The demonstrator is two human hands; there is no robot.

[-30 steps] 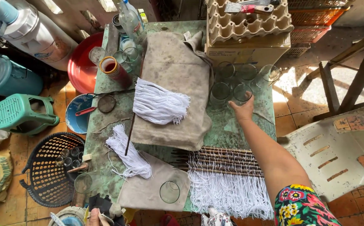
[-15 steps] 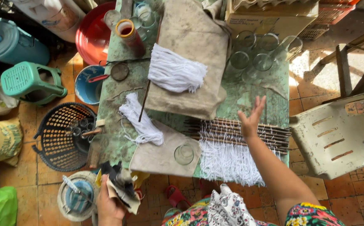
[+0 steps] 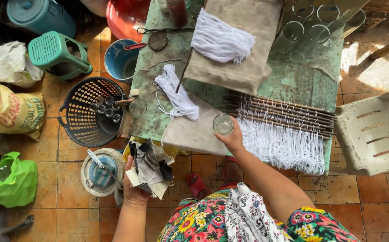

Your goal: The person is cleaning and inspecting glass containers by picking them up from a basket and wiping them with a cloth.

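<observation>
Glass (image 3: pixel 223 124) on the desk (image 3: pixel 293 83) is gripped by the right hand (image 3: pixel 232 139); left hand (image 3: pixel 136 190) clutches a rag bundle (image 3: pixel 149 168).

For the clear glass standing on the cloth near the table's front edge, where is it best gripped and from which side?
Grip the clear glass around its side wall just below the rim, coming from the near table edge. It stands upright with its mouth open upward on a flat cloth, and that side is free. The right hand already touches it from there; the left hand holds rags.
</observation>
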